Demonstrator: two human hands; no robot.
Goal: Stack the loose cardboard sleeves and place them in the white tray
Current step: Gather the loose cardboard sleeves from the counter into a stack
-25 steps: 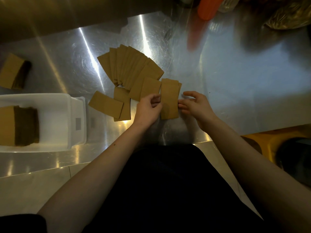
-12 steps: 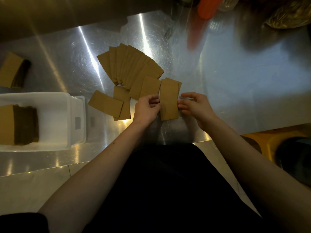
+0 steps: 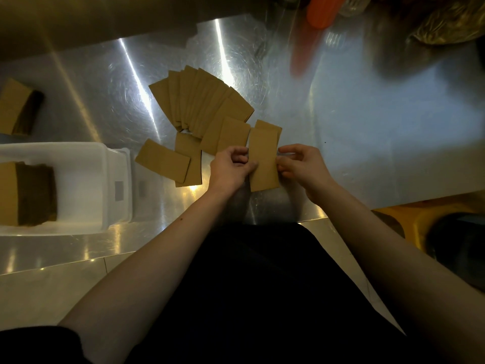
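A small stack of brown cardboard sleeves point(image 3: 263, 158) stands lengthwise on the steel table between my hands. My left hand point(image 3: 231, 170) pinches its left edge and my right hand point(image 3: 301, 166) pinches its right edge. Behind it a fan of several loose sleeves point(image 3: 199, 101) lies spread on the table. Two more loose sleeves point(image 3: 162, 162) lie to the left of my left hand. The white tray point(image 3: 78, 158) sits at the left edge and holds a thick stack of sleeves point(image 3: 26, 193).
Another stack of sleeves point(image 3: 18, 110) lies on the table behind the tray. An orange object point(image 3: 320, 11) and a crumpled bag point(image 3: 451, 24) stand at the far right. A yellow stool point(image 3: 430, 222) sits below the table's near edge at right.
Both hands keep their hold on the stack's edges and it stays in place; only my fingers shift slightly along its sides.
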